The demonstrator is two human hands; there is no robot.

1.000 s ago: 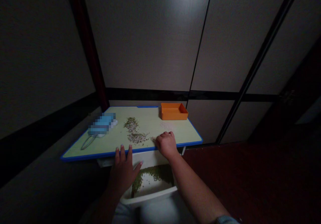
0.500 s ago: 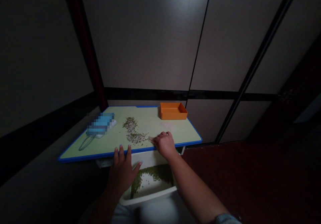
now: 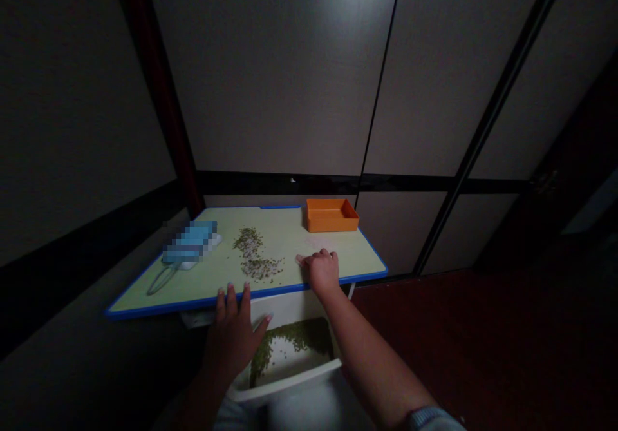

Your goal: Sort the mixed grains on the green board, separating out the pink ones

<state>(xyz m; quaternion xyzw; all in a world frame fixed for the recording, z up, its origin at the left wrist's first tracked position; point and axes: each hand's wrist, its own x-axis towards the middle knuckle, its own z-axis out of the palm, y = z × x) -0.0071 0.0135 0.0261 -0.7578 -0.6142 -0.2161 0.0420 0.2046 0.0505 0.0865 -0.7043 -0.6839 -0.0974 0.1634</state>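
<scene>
A pale green table [image 3: 290,238] with a blue rim carries a scatter of small green and pale beans [image 3: 255,257]. My right hand [image 3: 319,270] rests on the table just right of the beans, fingers curled and pressed together, with what they pinch too small to see. My left hand [image 3: 234,331] lies with fingers stretched out over the table's near edge and the rim of a white tub [image 3: 290,379]. The tub sits below the table edge and holds green beans [image 3: 290,341].
An orange tray [image 3: 331,215] stands at the table's far right corner. A blue, blurred object with a loop [image 3: 186,247] lies at the left. Grey wall panels rise behind the table; dark red floor spreads to the right.
My right hand has drawn back a little to the right, away from the bean pile. The left hand stays in place. The view has shifted slightly.
</scene>
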